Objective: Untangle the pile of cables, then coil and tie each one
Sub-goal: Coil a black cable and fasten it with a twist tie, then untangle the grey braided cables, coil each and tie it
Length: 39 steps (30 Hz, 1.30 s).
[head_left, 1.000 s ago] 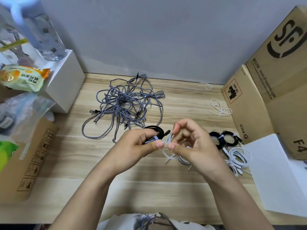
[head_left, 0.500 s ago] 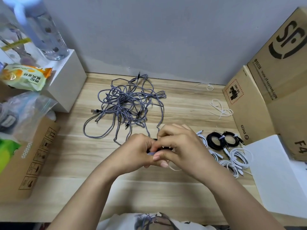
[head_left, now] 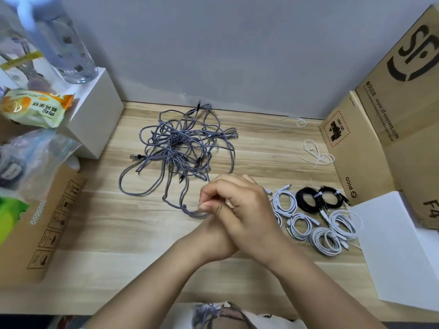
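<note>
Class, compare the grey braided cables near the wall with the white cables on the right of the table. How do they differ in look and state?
The grey braided cables lie in one loose tangled pile with plugs sticking out; the white cables are wound into separate neat coils. The grey ones sprawl over a wide patch of the table; the white ones sit compactly, side by side. Grey is dark and woven-looking, white smooth. Both rest flat on the table.
</note>
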Available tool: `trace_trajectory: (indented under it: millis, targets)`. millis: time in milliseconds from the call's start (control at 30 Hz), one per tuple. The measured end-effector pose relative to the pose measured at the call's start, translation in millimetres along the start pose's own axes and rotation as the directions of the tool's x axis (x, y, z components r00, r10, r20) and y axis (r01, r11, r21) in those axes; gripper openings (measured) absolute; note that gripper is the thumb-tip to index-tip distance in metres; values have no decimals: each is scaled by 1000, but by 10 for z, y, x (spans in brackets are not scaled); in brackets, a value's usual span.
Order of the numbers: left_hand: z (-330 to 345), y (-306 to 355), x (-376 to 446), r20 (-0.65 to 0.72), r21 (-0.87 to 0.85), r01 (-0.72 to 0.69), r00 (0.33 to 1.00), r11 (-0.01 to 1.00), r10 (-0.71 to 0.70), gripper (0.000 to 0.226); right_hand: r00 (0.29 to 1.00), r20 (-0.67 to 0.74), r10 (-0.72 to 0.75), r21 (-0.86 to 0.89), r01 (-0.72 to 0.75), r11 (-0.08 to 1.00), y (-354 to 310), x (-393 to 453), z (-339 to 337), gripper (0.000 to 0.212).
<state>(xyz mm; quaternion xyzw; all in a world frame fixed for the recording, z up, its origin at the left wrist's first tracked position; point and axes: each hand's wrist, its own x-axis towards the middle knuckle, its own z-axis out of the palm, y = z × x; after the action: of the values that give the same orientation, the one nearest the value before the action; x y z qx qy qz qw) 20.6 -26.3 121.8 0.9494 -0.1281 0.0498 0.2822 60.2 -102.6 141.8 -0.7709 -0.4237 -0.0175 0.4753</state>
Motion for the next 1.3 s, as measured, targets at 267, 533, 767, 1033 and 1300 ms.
trace_trajectory:
  millis: [267, 533, 767, 1033, 1300]
  targets:
    - [202, -177, -57, 531, -727, 558, 826, 400, -188, 18, 876, 177, 449, 21, -460, 888, 494, -419, -59, 16]
    - [598, -316, -208, 490, -709, 656, 722, 260, -488, 22, 706, 243, 665, 206, -708, 676, 796, -948, -51, 16]
    - [1283, -267, -217, 458, -594, 679, 727, 433, -511, 35, 501, 209, 840, 68, -864, 498, 1155, -1336, -214, 13]
    - [1714, 38, 45, 626, -652, 744, 636, 144, -451, 42, 458, -8, 889, -275, -856, 438, 1513, -1515, -454, 13]
    - [1871, 161, 98, 696, -609, 787, 591, 102, -408, 44, 518, -21, 855, -534, -729, 429, 1571, -1514, -527, 37]
